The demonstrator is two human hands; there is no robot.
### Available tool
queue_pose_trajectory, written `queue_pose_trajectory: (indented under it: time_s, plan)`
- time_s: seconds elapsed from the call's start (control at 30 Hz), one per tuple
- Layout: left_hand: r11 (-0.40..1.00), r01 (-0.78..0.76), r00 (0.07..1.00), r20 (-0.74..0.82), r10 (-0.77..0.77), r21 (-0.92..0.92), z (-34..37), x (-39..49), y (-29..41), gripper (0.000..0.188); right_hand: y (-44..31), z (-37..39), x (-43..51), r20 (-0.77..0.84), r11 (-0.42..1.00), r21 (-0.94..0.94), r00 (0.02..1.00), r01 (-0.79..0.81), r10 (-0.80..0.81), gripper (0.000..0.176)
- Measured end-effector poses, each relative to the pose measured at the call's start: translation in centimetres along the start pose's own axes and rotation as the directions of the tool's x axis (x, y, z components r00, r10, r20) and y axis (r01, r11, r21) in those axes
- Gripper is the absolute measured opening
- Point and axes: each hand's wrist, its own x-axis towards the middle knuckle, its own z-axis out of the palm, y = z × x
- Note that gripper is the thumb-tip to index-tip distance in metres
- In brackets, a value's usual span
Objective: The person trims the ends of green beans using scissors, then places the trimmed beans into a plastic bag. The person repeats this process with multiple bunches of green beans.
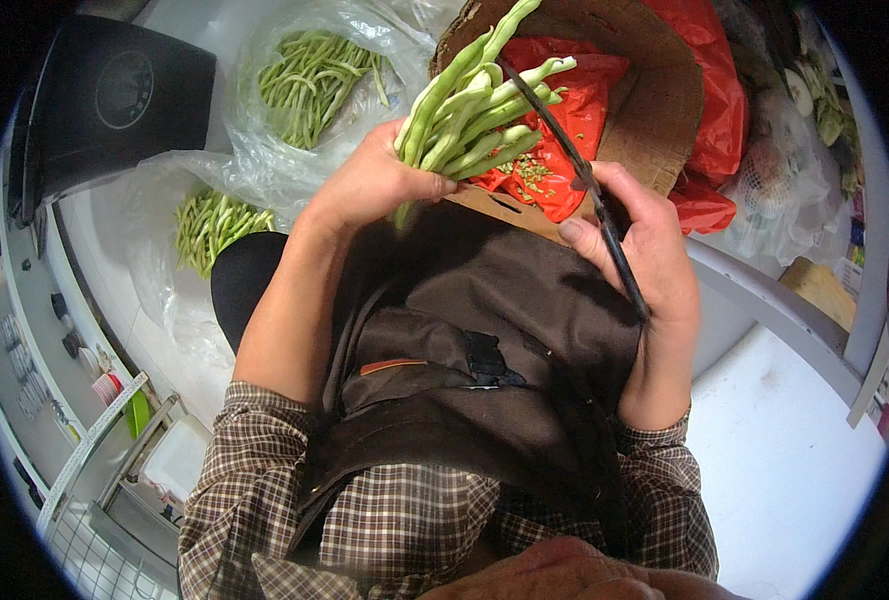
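A bunch of green beans is gripped in my left hand, its tips fanned out up and to the right. My right hand holds a long, thin dark tool, perhaps a knife or scissors, whose upper end lies beside the bean tips. Below both stands a cardboard box lined with a red plastic bag, with small cut bean ends on the bag. More green beans fill a clear plastic bag at the upper left, and another heap lies below it.
A black container stands at the upper left. On the right are a grey metal frame, a clear bag of produce and more red plastic. A wire rack is at the lower left. A dark apron covers my lap.
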Motion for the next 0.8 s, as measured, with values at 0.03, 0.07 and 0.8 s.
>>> queue_pose_trajectory:
  time_s: [0.03,0.07,0.8]
  plan:
    - [1.000,0.007,1.000,0.001,-0.007,-0.005,0.0,0.0,0.1,0.039,0.1,0.0,0.0,0.012,1.000,-0.003,1.000,-0.003,0.003,0.051]
    - [1.000,0.019,1.000,0.000,-0.019,-0.008,0.0,0.0,0.1,0.040,0.2,-0.1,0.0,0.032,1.000,0.001,0.999,-0.016,0.016,0.053]
    - [1.000,-0.003,1.000,0.001,0.003,0.019,0.1,0.4,0.0,0.041,0.5,0.5,0.6,-0.287,0.939,-0.321,0.932,0.126,-0.223,0.053]
